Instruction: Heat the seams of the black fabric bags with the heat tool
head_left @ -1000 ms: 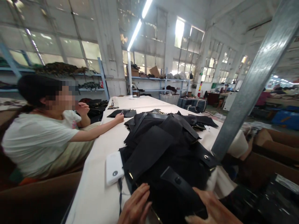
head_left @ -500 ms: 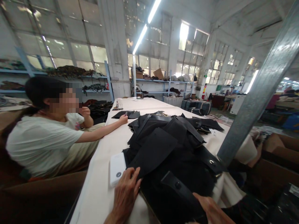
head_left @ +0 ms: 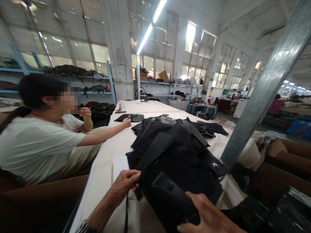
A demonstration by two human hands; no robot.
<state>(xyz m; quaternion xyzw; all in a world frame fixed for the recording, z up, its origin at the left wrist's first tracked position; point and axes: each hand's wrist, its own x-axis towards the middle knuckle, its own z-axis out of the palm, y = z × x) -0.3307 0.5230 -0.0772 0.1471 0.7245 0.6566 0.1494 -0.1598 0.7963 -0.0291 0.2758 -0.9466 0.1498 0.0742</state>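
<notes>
A heap of black fabric and leather-like pieces [head_left: 177,139] lies on the pale table. My left hand [head_left: 123,183] is closed, thumb and fingers pinching the near corner of a black flap [head_left: 155,152] at the heap's left side. My right hand [head_left: 205,212] grips a black panel at the front, its thumb below and fingers on top. On that panel lies a black strap [head_left: 170,189] with a round dark snap. Partly hidden behind my left hand is a white box-shaped device [head_left: 120,165].
To the left sits a co-worker [head_left: 41,145], one arm across the table [head_left: 104,171], holding something pen-like near a flat black piece [head_left: 128,117]. A slanted metal post [head_left: 257,94] rises at the right, beside brown cartons [head_left: 289,155].
My left hand has gone from lying over the flap's edge to pinching and lifting its corner. My right hand has come further into view, with the strap shifted left.
</notes>
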